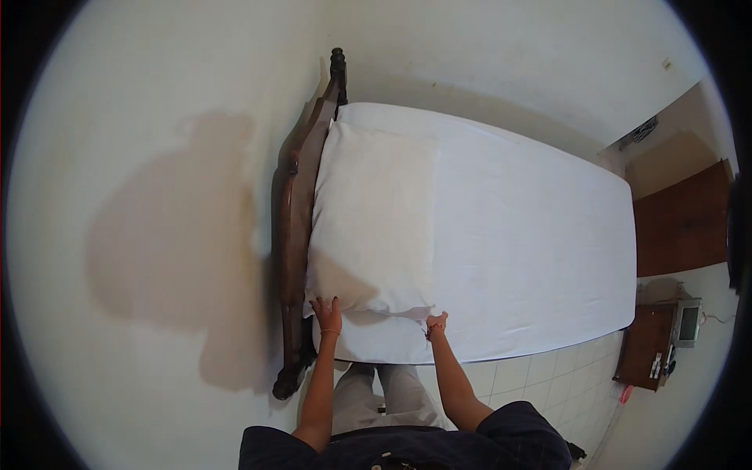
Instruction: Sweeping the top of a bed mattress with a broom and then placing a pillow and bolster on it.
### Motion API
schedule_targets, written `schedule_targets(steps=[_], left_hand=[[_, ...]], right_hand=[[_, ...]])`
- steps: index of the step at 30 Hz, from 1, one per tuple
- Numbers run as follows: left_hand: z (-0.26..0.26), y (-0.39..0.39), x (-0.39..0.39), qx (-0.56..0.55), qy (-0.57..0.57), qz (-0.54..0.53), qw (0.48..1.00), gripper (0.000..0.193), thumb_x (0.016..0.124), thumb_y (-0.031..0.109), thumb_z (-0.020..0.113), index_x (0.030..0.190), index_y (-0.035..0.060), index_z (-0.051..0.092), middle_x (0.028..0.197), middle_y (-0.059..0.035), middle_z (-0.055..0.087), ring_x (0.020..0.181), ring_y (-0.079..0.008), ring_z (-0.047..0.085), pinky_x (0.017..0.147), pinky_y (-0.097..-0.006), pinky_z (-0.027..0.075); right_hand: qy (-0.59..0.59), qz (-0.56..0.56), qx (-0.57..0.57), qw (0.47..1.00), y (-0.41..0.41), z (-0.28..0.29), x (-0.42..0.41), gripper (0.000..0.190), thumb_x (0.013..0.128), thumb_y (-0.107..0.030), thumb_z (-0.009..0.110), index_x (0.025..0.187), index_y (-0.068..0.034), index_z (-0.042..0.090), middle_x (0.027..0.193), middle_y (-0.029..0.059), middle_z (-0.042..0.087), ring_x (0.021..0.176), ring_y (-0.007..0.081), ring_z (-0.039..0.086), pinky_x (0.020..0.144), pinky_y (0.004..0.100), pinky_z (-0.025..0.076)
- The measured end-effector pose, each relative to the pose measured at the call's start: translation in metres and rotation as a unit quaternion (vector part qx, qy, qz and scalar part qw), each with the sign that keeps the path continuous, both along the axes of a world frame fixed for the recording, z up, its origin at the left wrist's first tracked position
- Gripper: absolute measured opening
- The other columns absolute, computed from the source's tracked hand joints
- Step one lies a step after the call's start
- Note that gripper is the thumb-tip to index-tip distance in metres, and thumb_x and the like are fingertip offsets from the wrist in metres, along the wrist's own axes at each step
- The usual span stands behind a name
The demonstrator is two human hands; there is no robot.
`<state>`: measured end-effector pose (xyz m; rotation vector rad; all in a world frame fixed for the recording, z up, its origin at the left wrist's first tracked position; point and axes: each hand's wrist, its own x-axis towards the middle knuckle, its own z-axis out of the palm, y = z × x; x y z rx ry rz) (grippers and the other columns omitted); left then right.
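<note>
A wide cream-white pillow (376, 217) lies along the head end of a bed, on a white fitted sheet (529, 235). My left hand (327, 315) rests with spread fingers on the pillow's near left corner, close to the headboard. At the pillow's near right corner is my right hand (436, 320), bent at the fingers, with a braided bracelet at the wrist. Whether it pinches the pillowcase there cannot be made out. Between both hands the near edge of the pillow is slightly raised and wrinkled, with a strip of shade beneath.
A dark carved wooden headboard (299, 194) stands at the left by the wall. Beyond the foot of the bed are a brown wooden panel (681, 223) and a small wooden cabinet (646, 343) with a small television (687, 323). Pale floor tiles (529, 382) show at the near right.
</note>
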<state>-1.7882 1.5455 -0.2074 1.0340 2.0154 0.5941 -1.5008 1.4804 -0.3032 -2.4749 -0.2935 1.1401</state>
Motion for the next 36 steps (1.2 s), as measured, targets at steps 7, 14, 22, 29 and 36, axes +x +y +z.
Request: schedule_targets(steps=[7, 14, 22, 29, 36], left_hand=[[0.054, -0.001, -0.005, 0.02, -0.059, -0.046, 0.997, 0.065, 0.078, 0.039, 0.043, 0.122, -0.0068, 0.027, 0.128, -0.0341, 0.005, 0.121, -0.0402, 0.011, 0.099, -0.0352, 0.015], [0.112, -0.036, 0.018, 0.061, -0.216, -0.037, 0.974, 0.055, 0.081, 0.037, 0.039, 0.117, -0.0053, 0.036, 0.119, -0.0203, 0.039, 0.114, -0.0286, 0.033, 0.094, -0.0309, 0.025], [0.106, -0.138, 0.078, 0.107, -0.301, 0.018, 0.947, 0.042, 0.083, 0.036, 0.039, 0.111, 0.0049, 0.045, 0.105, -0.008, 0.052, 0.094, -0.0193, 0.05, 0.084, -0.0293, 0.035], [0.153, -0.236, 0.158, 0.059, -0.371, 0.139, 0.916, 0.036, 0.081, 0.034, 0.038, 0.105, 0.009, 0.049, 0.099, -0.0053, 0.056, 0.086, -0.0141, 0.053, 0.069, -0.0268, 0.037], [0.173, -0.288, 0.169, 0.174, -0.307, 0.14, 0.925, 0.031, 0.081, 0.027, 0.04, 0.102, 0.0065, 0.051, 0.088, -0.0039, 0.057, 0.073, -0.0109, 0.05, 0.062, -0.0212, 0.037]], right_hand=[[0.049, 0.023, 0.042, 0.998, -0.001, 0.032, -0.008, 0.072, 0.065, -0.027, 0.053, 0.125, -0.014, 0.015, 0.1, 0.0173, 0.044, 0.088, 0.032, 0.044, 0.062, 0.041, 0.041], [0.203, 0.021, 0.065, 0.977, -0.001, 0.076, 0.008, 0.07, 0.066, -0.024, 0.055, 0.124, -0.012, 0.017, 0.112, 0.0176, 0.039, 0.096, 0.0293, 0.045, 0.068, 0.0434, 0.042], [0.393, 0.133, 0.14, 0.899, -0.022, 0.135, 0.049, 0.045, 0.08, -0.027, 0.04, 0.116, -0.003, 0.029, 0.108, 0.0171, 0.047, 0.096, 0.0267, 0.049, 0.082, 0.0419, 0.037], [0.423, 0.198, 0.121, 0.876, -0.078, 0.182, 0.108, 0.045, 0.079, -0.028, 0.043, 0.115, -0.005, 0.031, 0.109, 0.017, 0.048, 0.098, 0.0261, 0.048, 0.084, 0.0393, 0.036], [0.43, 0.212, 0.117, 0.87, -0.111, 0.188, 0.139, 0.042, 0.077, -0.03, 0.047, 0.112, -0.009, 0.035, 0.107, 0.0147, 0.05, 0.099, 0.0243, 0.048, 0.084, 0.0374, 0.037]])
